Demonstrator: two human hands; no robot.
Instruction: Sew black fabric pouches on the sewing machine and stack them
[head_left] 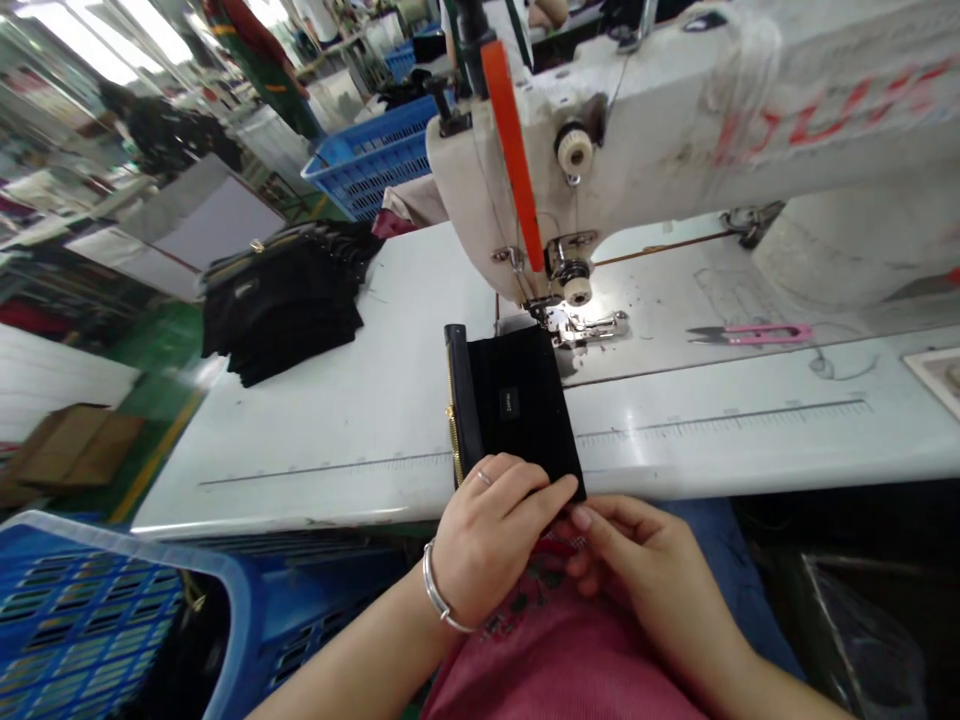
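Over the near edge of the counter (pixel 409 390), the left hand (pixel 487 525) lies with fingers loosely bent on a zippered black fabric piece (pixel 536 425), its thumb's hold hidden; the right hand (pixel 645 560) seems to pinch the near corner. The step looks like aligning the piece beside the sewing machine (pixel 675 130)'s needle area; the next move calls for flat, even layers. Pink snips (pixel 757 334) lie right, a black stack (pixel 289 305) left, blue baskets (pixel 240 600) beyond and below.
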